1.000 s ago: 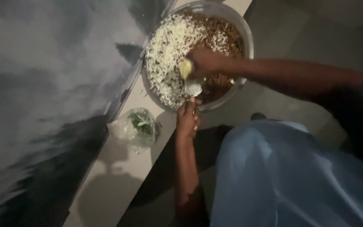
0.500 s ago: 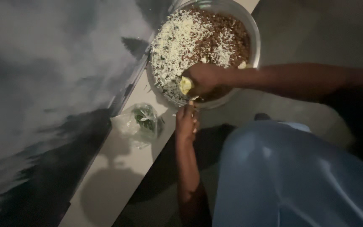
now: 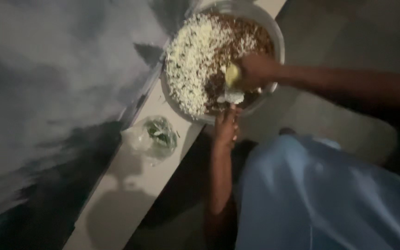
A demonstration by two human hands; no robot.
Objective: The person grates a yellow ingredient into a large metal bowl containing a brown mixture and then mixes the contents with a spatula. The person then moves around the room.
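A large metal bowl (image 3: 278, 39) stands on a pale ledge, filled with a brown mix and a thick layer of white shreds (image 3: 190, 60). My right hand (image 3: 255, 69) reaches in from the right and grips a small yellow-green piece (image 3: 233, 74), like a cut citrus half, over the food. A pale lump or spoon (image 3: 231, 96) shows just below it, too blurred to tell which. My left hand (image 3: 226, 127) comes up from below and holds the bowl's near rim.
A clear plastic bag with green leaves (image 3: 156, 136) lies on the ledge (image 3: 126, 194) left of my left arm. A dark grey wall (image 3: 47, 92) fills the left side. My blue-clothed lap (image 3: 325, 199) is at lower right, over a grey floor (image 3: 348, 28).
My right hand with the yellow-green piece dipped toward the bowl's near rim, then moved back toward the right over the food. My left hand stayed at the rim. The view shifted slightly.
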